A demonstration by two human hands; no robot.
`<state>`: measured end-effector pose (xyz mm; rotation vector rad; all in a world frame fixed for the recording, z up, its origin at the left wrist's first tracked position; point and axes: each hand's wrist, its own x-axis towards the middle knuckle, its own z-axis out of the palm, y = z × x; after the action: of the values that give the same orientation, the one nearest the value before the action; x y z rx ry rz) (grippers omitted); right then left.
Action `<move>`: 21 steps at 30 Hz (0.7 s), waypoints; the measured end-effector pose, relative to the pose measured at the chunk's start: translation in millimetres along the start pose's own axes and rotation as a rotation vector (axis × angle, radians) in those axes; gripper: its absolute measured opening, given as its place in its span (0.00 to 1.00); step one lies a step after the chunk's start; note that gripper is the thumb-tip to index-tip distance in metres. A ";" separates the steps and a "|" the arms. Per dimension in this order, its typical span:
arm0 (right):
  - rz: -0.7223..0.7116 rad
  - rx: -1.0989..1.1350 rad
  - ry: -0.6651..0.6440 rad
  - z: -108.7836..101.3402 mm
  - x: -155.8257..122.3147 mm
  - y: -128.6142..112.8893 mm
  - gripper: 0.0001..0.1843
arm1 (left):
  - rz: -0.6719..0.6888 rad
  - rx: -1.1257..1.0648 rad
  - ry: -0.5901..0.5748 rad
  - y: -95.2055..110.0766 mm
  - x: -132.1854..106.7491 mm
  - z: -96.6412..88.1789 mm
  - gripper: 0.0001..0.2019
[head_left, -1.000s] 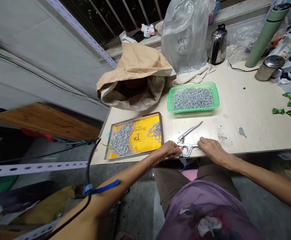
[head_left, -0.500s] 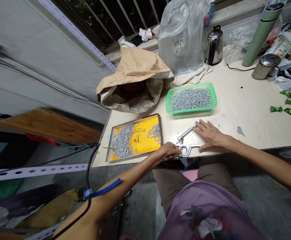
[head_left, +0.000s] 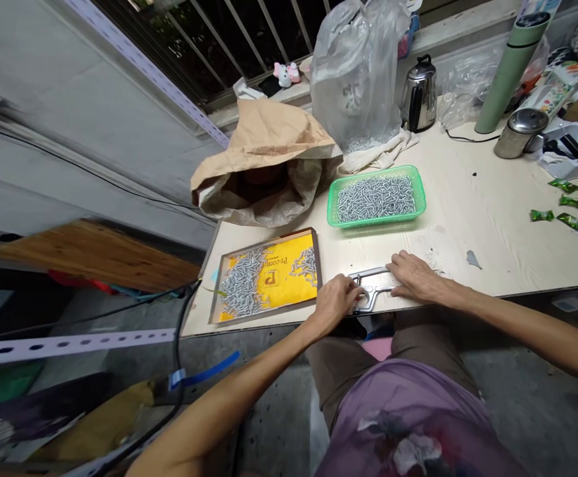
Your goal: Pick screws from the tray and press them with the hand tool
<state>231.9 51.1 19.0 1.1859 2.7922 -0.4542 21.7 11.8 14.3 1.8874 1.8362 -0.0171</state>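
A grey metal frame point(head_left: 374, 291) with a rounded opening and a long, thin upper bar point(head_left: 369, 271) lies flat at the table's front edge. My left hand point(head_left: 337, 301) is closed at its left end, fingers pinched by the rounded opening; the fingertips are partly hidden. Beside those fingers, a small dark spring-like part point(head_left: 358, 281) sits between bar and frame. My right hand point(head_left: 414, 277) grips the right ends of the bar and the frame, with its fingers bent and thumb on the lower arm. Left of my left hand, a shallow tray point(head_left: 317, 265) holds loose screws point(head_left: 243, 285) on a yellow sheet point(head_left: 283, 278).
A green plastic basket point(head_left: 420, 199) full of screws stands behind my hands. Further back are an open brown paper sack point(head_left: 273, 139), a clear plastic bag point(head_left: 353, 79) and a steel kettle point(head_left: 420, 96). Green-wrapped sweets point(head_left: 571, 222) lie at the right.
The upper bar has swung down from its slanted position, nearly parallel to the frame. My right hand has gone from spread flat to bent round the right ends. My left hand has shifted slightly upward.
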 end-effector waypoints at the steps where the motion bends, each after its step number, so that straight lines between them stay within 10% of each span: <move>1: 0.006 0.001 -0.004 0.4 -0.4 -1.1 0.17 | 0.114 0.062 0.069 6.2 1.2 2.3 0.10; 7: 0.062 -0.013 -0.020 2.7 -5.4 1.4 0.31 | 0.583 0.220 0.063 21.7 28.9 22.8 0.32; 21: 0.072 0.053 0.036 18.5 -17.0 10.7 0.07 | 0.547 0.412 -0.086 41.1 35.5 16.7 0.15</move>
<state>250.5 40.9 1.9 1.3137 2.7723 -0.5098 68.9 40.5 1.3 2.5742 1.2734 -0.3028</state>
